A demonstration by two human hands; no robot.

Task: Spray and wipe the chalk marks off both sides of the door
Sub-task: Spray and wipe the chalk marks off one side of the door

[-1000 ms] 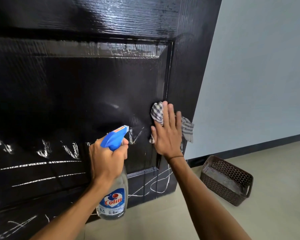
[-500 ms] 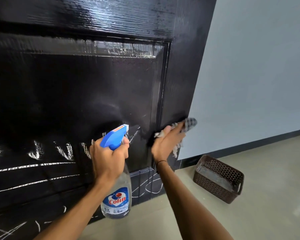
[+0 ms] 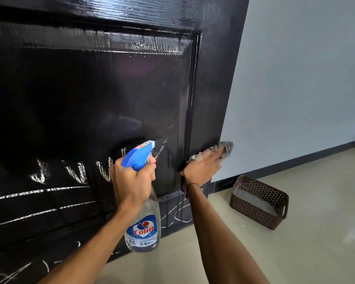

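The black panelled door [image 3: 94, 95] fills the left of the head view, its upper part wet and glossy. White chalk marks [image 3: 43, 193] cross its lower panel and bottom rail. My left hand [image 3: 131, 181] grips a clear spray bottle [image 3: 143, 228] with a blue trigger head, nozzle aimed at the door. My right hand [image 3: 203, 167] presses a checked cloth [image 3: 225, 147] against the door's right stile near its edge; the cloth is blurred by motion and mostly under my fingers.
A brown perforated plastic basket [image 3: 260, 201] stands on the beige tiled floor right of the door. A pale wall [image 3: 299, 78] with a dark skirting board runs behind it.
My right hand has slid the cloth down the right stile and out toward the door's edge. The left hand keeps the bottle in about the same place.
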